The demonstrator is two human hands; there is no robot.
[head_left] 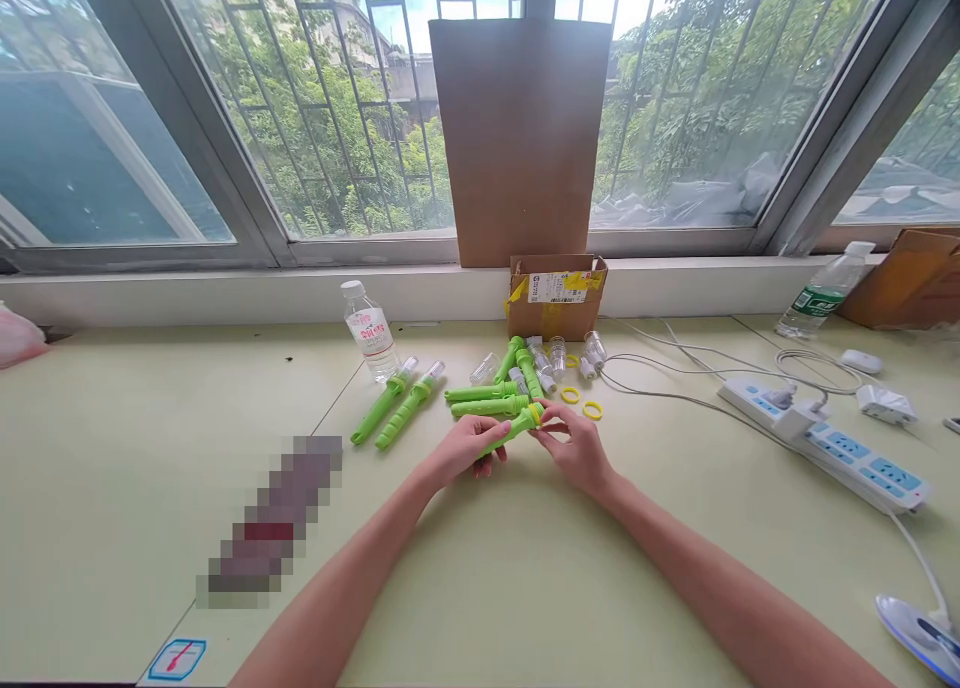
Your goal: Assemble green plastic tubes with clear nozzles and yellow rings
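My left hand (471, 440) is closed around a green plastic tube (517, 426), which tilts up toward the right. At the tube's upper end is a yellow ring (535, 414), and the fingers of my right hand (576, 446) pinch there. Just beyond lie more green tubes (480, 406), several clear plastic caps (558, 354) and small white parts (587, 367). Loose yellow rings (592, 410) rest to the right of the pile. Two green tubes with clear tops (405, 411) lie side by side on the left.
A cardboard box (555, 313) stands behind the pile, with a brown board (521, 138) upright against the window. Water bottles (373, 338) stand left and far right. A power strip (847, 453) and cables occupy the right side. A blurred dark patch (277, 518) lies left.
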